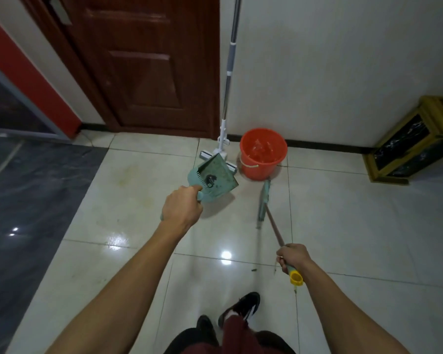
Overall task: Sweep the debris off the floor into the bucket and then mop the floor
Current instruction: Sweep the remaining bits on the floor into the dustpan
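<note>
L hand [180, 206] – dustpan [214, 178] w/ debris | R hand [293, 258] – broom [264, 200]

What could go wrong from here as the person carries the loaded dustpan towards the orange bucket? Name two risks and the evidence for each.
1. The dustpan in the left hand is lifted and tilted, with dark debris on it, short of the bucket. The debris may slide off onto the floor.
2. The mop leans on the wall beside the bucket; swinging the dustpan or broom could topple it.
</note>
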`<state>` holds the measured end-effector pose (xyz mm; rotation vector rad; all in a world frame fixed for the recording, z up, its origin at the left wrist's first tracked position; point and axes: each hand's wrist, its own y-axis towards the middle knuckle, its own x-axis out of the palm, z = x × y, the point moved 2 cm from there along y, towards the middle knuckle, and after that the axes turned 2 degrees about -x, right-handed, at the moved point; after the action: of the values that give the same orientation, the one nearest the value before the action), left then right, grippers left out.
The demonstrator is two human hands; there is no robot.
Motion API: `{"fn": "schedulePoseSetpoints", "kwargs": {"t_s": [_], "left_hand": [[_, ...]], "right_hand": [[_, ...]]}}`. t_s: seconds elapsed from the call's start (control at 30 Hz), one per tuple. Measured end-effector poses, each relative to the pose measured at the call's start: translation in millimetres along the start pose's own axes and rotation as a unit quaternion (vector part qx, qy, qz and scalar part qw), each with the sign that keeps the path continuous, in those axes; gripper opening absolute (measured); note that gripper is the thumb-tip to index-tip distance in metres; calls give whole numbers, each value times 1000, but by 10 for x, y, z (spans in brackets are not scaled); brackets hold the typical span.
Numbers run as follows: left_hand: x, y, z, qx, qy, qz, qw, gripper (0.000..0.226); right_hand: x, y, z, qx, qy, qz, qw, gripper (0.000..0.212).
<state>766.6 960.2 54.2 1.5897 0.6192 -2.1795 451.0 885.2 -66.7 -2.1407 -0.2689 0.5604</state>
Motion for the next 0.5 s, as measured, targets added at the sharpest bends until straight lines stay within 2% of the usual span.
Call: {"fn": "schedulePoseSetpoints", "kwargs": {"t_s": [0.13, 0.5], "left_hand": [[280, -265, -254, -22, -17, -37, 999, 46], [901, -664, -232, -65, 17, -126, 990, 37]], "right_hand": [[128, -79, 205, 20, 39, 1, 999, 10], [32, 359, 342, 60, 216, -38, 974, 8]]}}
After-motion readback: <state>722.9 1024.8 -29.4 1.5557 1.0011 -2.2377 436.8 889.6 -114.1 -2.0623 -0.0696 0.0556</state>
